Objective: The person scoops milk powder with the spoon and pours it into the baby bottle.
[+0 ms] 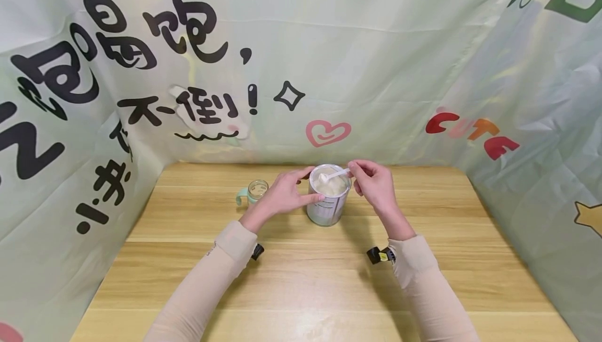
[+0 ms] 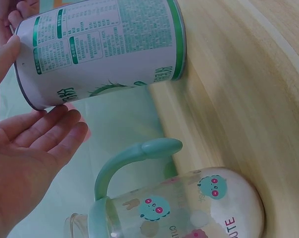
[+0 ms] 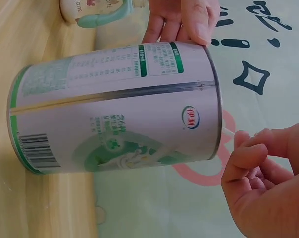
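Note:
An open milk powder can (image 1: 324, 211) stands upright on the table, white with green bands and printed text. Pale powder (image 1: 335, 187) shows inside its mouth. My left hand (image 1: 284, 196) holds the can near the top, thumb on the near side and fingers at the far side. Between thumb and fingertips, my right hand (image 1: 378, 188) pinches the handle of a white scoop (image 1: 337, 173) over the can's right rim. The scoop's bowl, with powder on it, is within the mouth. In the right wrist view, the can (image 3: 139, 119) hides most of the scoop.
Left of the can, close by my left forearm, stands a clear baby bottle (image 2: 189, 201) with a mint-green handle and no lid on top. A printed cloth (image 1: 376, 70) hangs behind and beside the wooden table (image 1: 305, 284).

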{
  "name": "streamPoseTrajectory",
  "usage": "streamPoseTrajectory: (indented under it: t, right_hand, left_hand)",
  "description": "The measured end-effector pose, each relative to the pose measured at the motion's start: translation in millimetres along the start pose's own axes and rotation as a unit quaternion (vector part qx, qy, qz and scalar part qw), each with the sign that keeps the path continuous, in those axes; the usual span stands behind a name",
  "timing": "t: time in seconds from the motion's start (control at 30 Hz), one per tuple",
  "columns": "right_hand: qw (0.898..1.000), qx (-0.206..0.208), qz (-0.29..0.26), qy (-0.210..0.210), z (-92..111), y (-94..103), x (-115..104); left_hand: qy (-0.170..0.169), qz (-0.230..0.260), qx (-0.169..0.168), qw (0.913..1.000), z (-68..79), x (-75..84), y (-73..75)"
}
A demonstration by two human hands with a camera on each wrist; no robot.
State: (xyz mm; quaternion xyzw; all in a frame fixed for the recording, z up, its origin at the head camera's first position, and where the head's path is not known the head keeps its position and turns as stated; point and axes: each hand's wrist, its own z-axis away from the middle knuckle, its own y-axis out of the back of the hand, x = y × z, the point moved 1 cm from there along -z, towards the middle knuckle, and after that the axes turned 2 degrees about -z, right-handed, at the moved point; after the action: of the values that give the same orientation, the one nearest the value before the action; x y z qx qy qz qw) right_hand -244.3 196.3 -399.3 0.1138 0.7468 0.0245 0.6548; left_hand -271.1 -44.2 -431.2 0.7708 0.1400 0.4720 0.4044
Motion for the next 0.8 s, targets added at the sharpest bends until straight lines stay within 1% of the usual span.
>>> streamPoseTrajectory:
  t: [0.17,0.3,0.37,0.5,0.8]
  right_hand:
    - [0.998,0.000,0.037,0.047,1,-1.3,-6]
    - [0.993,0.008,0.079,0.093,3,-3.0,-9]
    - [0.989,0.015,0.096,0.108,4,-3.6,-9]
    - [0.984,0.025,0.125,0.125,5,-4.4,-9]
    - [0.979,0.030,0.146,0.140,6,-6.4,-12]
  left_hand:
    - [0.002,0.000,0.000,1.0000,0.7,-0.1,0.6]
    - [-0.001,-0.002,0.000,1.0000,0.3,-0.4,0.5]
    - [-0.002,-0.005,0.000,1.0000,0.2,-0.3,0.5]
    - [-0.002,-0.004,0.002,1.0000,0.4,-0.1,0.4]
    - [-0.002,-0.002,0.001,1.0000,0.5,0.5,1.2]
